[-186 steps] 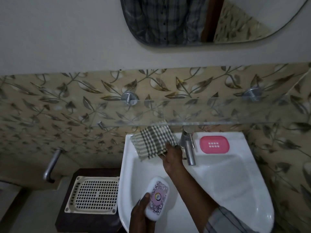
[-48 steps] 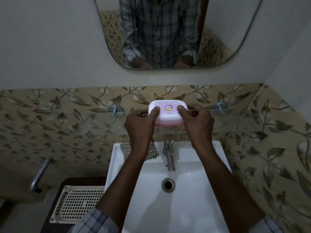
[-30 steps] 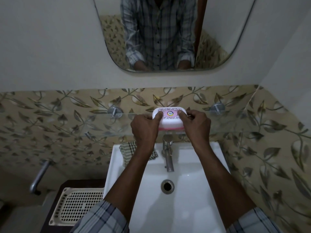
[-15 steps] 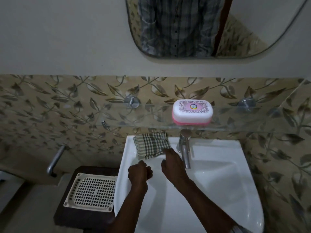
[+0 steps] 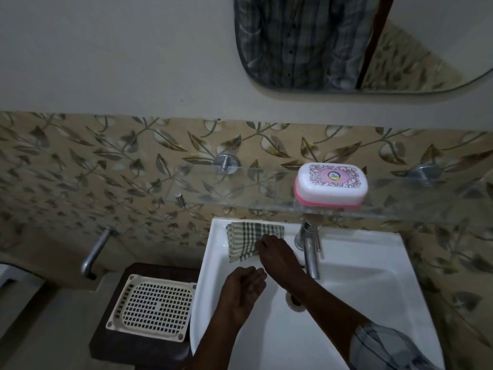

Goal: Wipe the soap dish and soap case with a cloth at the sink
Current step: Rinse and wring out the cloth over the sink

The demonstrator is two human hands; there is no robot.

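Resting on the back left corner of the white sink (image 5: 373, 265), just left of centre in the frame, the checked cloth (image 5: 249, 240) lies folded and partly draped over the rim into the basin. The right hand (image 5: 277, 259) reaches across from the lower right, fingertips touching the cloth's right edge; whether they pinch it or only lie on it cannot be told, since the back of the hand hides the grip. The left hand (image 5: 244, 289) comes up from the bottom centre and hovers over the basin's left side just below the cloth, fingers loosely curled and together, holding nothing.

The soap case (image 5: 331, 185), white lid with a patterned pink label closed over a pink base, stands on the glass shelf (image 5: 266, 201) in the right of the frame, above the tap and well apart from both hands. The chrome tap (image 5: 309, 249) stands upright just right of the right hand, its spout pointing down toward the drain (image 5: 294, 303), which the right forearm partly covers.

To the left of the sink, in the lower left of the frame, a cream perforated tray (image 5: 153, 307) lies on a dark stand (image 5: 138, 351). A metal handle (image 5: 93, 252) juts from the leaf-patterned tiles (image 5: 106, 169) farther left. At the upper right, a mirror (image 5: 346, 44) reflects a checked shirt.
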